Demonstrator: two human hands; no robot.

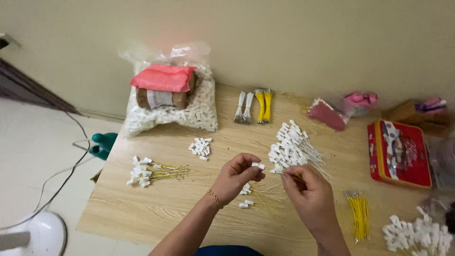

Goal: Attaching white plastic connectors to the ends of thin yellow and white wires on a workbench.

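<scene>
- Pale wooden desk (156,208) against a plain wall;
- my left hand (235,176) pinches a small white connector (258,166) — keep it steady;
- my right hand (308,189) closes on a thin wire (290,176) beside the white-capped wire pile (294,147); line it up squarely.

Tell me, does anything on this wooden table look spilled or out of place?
Nothing stands out. Two small white plastic connectors lie loose beside the left hand, apart from the sorted piles; otherwise things sit in tidy groups.
</scene>
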